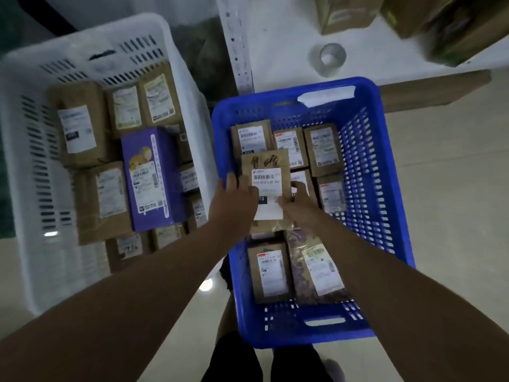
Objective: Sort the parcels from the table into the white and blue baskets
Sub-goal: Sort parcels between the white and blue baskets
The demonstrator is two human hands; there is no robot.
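Over the blue basket (385, 172): parcel placement.
Left hand (234, 199) and right hand (298, 202) grasp the brown parcel (271, 164) by its side edges; it appears light, stiff and flat.

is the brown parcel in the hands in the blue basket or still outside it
In, though not set down: the brown cardboard parcel sits within the blue plastic basket's rim, gripped by left hand and right hand.

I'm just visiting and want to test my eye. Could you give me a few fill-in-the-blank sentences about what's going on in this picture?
1. Both hands, left hand and right hand, hold one brown parcel over the ____ basket.
2. The purple box lies in the ____ basket.
3. The held parcel's label faces ____.

Missing words: blue; white; up
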